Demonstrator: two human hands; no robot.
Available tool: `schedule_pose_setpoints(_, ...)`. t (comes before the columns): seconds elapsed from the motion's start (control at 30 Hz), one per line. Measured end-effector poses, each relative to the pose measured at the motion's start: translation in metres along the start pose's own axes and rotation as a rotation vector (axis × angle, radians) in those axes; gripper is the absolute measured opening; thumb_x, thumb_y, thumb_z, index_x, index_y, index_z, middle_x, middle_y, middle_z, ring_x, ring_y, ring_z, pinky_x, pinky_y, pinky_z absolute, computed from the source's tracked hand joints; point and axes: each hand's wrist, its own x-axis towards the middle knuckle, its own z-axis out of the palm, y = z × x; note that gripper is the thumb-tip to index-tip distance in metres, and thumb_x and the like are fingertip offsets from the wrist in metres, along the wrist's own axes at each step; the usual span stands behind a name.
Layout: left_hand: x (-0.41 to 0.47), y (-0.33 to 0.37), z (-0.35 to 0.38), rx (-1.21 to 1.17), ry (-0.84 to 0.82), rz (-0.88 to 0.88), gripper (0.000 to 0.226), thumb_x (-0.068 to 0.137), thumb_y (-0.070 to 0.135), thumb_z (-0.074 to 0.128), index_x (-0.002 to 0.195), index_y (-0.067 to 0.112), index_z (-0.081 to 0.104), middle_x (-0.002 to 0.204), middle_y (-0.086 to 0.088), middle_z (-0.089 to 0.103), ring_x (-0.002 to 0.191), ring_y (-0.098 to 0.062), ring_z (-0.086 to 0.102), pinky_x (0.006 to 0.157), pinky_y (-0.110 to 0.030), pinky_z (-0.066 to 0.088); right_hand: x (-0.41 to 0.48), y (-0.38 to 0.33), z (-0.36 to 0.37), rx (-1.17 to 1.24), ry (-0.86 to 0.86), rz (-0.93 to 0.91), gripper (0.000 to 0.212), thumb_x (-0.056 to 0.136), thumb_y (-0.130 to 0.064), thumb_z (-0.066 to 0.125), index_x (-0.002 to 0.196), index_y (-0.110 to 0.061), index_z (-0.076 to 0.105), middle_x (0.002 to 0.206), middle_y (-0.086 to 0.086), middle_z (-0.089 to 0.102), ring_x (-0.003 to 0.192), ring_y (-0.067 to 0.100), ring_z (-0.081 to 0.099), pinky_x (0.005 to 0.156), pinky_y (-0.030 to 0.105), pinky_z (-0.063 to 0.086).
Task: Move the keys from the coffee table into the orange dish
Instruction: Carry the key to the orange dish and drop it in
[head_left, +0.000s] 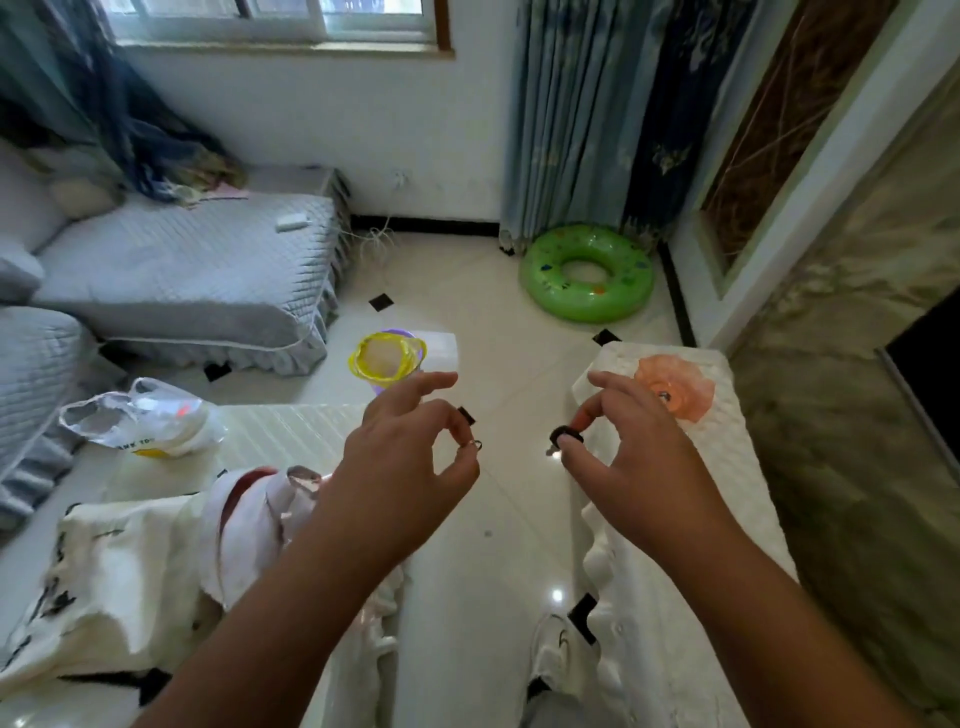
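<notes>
My right hand (631, 447) pinches a black-headed key (565, 438) between thumb and fingertips, over the gap beside the white cabinet. My left hand (410, 452) pinches a small metal key ring (474, 445) between thumb and forefinger, level with the right hand and a little apart from it. The orange flower-shaped dish (680, 387) sits on the white cabinet top, just beyond my right hand, with a small metal object (664, 397) lying in it. The coffee table (270, 434), covered in white, is to the left under my left forearm.
On the coffee table lie a crumpled plastic bag (143, 415) and white cloths (130, 571). A purple cup with yellow bands (387, 358) and a white box (440, 351) stand beyond it. A green swim ring (587, 273) lies on the floor. A grey sofa (182, 270) is at left.
</notes>
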Motion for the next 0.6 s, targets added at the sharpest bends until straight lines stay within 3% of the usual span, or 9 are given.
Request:
schedule_pose_setpoints(0.17,0.072,0.010,0.016,-0.013,0.032,-0.062,0.013,0.077,0.027,0.072,0.079,0.033,0.061,0.134,0.020,0.047,0.124,-0.002,0.039,0.096,-0.044,0.040,0.091,0.023,-0.014,-0.009,-0.042,-0.052,0.012,0.081,-0.038,0.067,0.087,-0.035,0.056,0.142,-0.018,0.044,0.130,0.004,0.038,0.093,0.035,0.032)
schedule_pose_setpoints(0.27,0.111,0.012,0.027,-0.004,0.071,-0.080,0.011,0.078,0.027,0.072,0.080,0.032,0.061,0.135,0.020,0.046,0.122,0.004,0.035,0.096,-0.042,0.040,0.139,0.037,-0.023,-0.003,-0.063,-0.079,0.012,0.081,-0.038,0.067,0.088,-0.035,0.057,0.142,-0.016,0.044,0.131,0.006,0.039,0.098,0.046,0.039)
schedule_pose_setpoints(0.6,0.226,-0.014,0.054,-0.044,0.052,-0.058,0.014,0.078,0.024,0.072,0.076,0.030,0.059,0.134,0.014,0.050,0.131,-0.011,0.039,0.096,-0.039,0.040,0.256,0.064,-0.027,-0.021,-0.080,-0.062,0.013,0.082,-0.039,0.068,0.087,-0.036,0.055,0.141,-0.016,0.044,0.130,0.006,0.039,0.101,0.050,0.038)
